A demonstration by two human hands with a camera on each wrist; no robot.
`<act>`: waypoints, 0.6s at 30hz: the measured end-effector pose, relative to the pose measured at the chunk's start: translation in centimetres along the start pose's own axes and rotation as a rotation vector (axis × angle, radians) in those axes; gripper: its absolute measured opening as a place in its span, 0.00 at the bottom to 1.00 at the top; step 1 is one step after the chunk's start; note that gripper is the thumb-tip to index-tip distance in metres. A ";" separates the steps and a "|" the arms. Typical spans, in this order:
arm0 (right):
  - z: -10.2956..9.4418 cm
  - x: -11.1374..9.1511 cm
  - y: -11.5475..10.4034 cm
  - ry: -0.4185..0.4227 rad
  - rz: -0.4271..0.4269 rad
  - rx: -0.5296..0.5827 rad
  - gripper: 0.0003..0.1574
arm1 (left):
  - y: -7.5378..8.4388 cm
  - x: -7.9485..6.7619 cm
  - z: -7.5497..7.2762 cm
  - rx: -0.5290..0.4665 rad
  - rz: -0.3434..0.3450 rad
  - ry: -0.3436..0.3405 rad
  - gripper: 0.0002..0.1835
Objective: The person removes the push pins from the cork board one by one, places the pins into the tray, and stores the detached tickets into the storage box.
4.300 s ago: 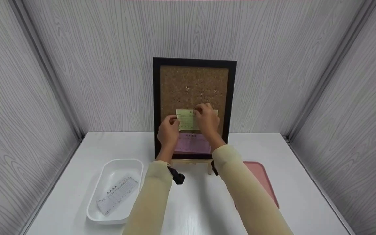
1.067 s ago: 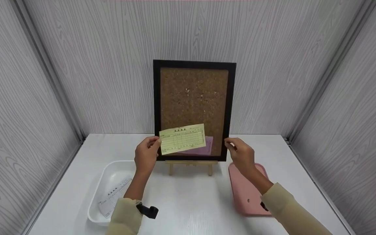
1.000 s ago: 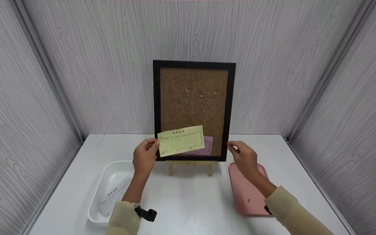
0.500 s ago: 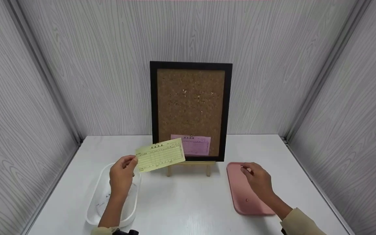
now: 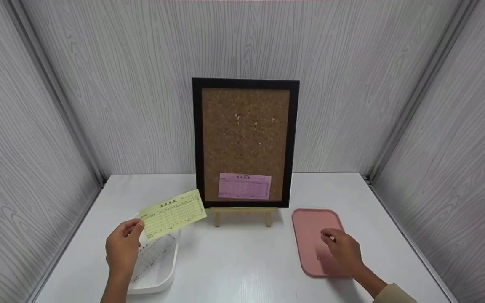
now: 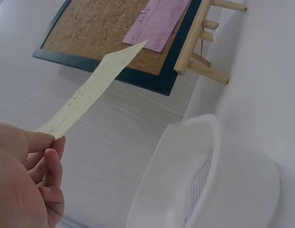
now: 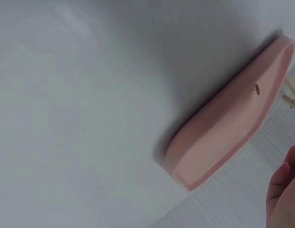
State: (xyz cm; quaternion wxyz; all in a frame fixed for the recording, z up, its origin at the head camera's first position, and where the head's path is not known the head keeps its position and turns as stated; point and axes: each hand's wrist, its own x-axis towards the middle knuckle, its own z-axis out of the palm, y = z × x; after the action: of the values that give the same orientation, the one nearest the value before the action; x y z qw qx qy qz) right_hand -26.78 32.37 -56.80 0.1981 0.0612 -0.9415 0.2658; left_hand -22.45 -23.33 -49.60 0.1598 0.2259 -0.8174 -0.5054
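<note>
My left hand [image 5: 122,247] pinches a yellow printed paper slip [image 5: 173,213] by its left end, with thumb and fingertips. The slip tilts up to the right, above the white tub [image 5: 174,259] and left of the framed corkboard [image 5: 244,145]. My right hand [image 5: 344,249] hovers over the pink tray [image 5: 309,227], thumb and index finger pinched on a thumbtack, of which just a tiny light speck shows. Another small thumbtack [image 5: 318,258] lies on the tray and also shows in the right wrist view. A pink slip [image 5: 244,186] is pinned low on the corkboard.
The corkboard stands upright on a small wooden easel [image 5: 242,210] near the back wall. A white printed slip [image 5: 154,256] lies in the tub, partly hidden by my left hand. Grey wood-patterned walls [image 5: 49,139] close in the white table [image 5: 234,261] at the back and both sides.
The yellow slip came off the corkboard and moved left and down in my left hand, uncovering the pink slip. My right hand went from the board down to over the pink tray.
</note>
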 end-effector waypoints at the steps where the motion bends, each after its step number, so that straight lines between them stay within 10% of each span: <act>1: 0.1 -0.2 0.2 -0.019 0.011 -0.009 0.07 | -0.3 0.1 -0.2 0.007 -0.011 0.010 0.21; 18: 1.0 -1.9 2.2 -0.287 0.205 -0.036 0.05 | -5.6 1.0 -3.3 0.161 -0.172 0.079 0.24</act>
State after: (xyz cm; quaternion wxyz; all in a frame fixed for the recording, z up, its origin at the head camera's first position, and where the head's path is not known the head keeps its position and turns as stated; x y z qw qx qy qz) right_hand -25.89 33.77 -59.41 0.0347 -0.0015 -0.9661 0.2560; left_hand -20.52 -28.48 -53.17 0.1291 0.3268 -0.8260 -0.4406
